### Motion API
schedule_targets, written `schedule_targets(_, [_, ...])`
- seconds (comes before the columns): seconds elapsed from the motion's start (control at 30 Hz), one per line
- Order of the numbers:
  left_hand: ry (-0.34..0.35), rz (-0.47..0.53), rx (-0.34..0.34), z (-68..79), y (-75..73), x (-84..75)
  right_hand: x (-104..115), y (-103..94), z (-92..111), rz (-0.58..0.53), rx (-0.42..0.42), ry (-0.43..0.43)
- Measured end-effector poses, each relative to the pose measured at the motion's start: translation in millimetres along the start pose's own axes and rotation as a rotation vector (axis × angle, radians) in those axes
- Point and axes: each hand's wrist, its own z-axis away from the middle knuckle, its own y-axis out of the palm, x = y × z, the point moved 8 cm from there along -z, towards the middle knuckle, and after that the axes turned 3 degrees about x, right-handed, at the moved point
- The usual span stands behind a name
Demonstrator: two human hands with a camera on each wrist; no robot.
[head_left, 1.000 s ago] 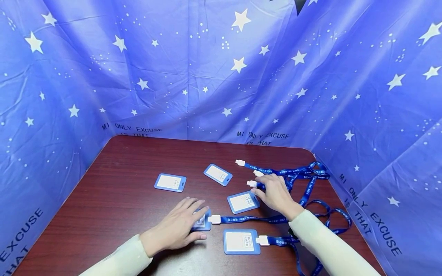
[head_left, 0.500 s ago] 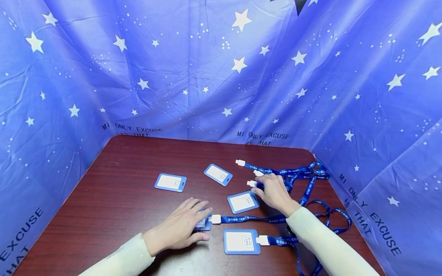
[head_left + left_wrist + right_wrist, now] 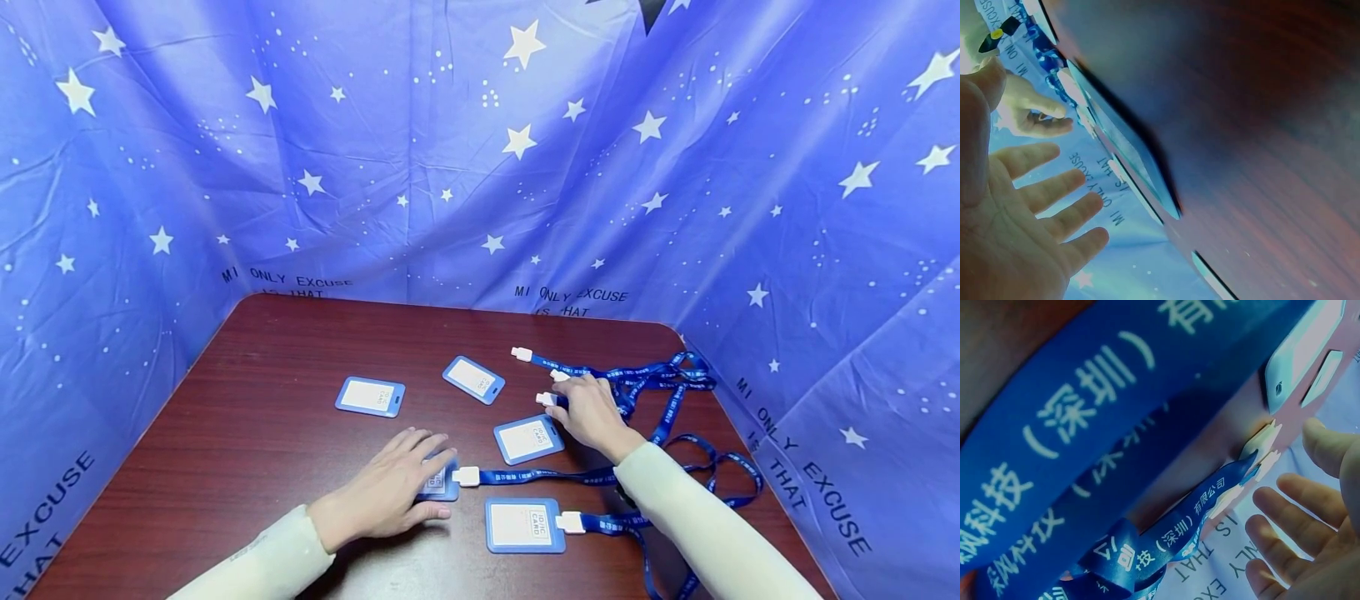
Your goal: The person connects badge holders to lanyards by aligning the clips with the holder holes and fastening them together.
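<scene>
In the head view my left hand (image 3: pixel 390 487) is spread over a blue ID card holder (image 3: pixel 442 485), covering much of it. In the left wrist view the straight fingers of this left hand (image 3: pixel 1035 212) stand apart from the card holder (image 3: pixel 1125 140). A white clip (image 3: pixel 467 476) joins that holder to a blue lanyard (image 3: pixel 540 477). My right hand (image 3: pixel 596 417) hovers over lanyard ends with white clips (image 3: pixel 547 400). Seen from the right wrist, the right hand (image 3: pixel 1310 534) has loosely bent fingers beside the lanyard (image 3: pixel 1179 528), holding nothing.
Nearest the front lies another card holder (image 3: pixel 524 526) clipped to its lanyard. Three unclipped holders lie further back, one (image 3: pixel 528 439) beside the right hand. Tangled lanyards (image 3: pixel 675 371) spread over the right side of the brown table (image 3: pixel 285 342). A starry blue curtain (image 3: pixel 420 167) surrounds it.
My left hand shifts slightly right, then back left. The right hand drifts a little to the left above the clips. The card holders and lanyards stay in place.
</scene>
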Motion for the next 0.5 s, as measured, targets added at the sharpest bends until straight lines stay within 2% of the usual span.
schedule_targets(0.5, [0.015, -0.020, -0.020, -1.5, 1.4, 2.7, 0.7, 7.0, -7.8, 0.043, 0.062, 0.030])
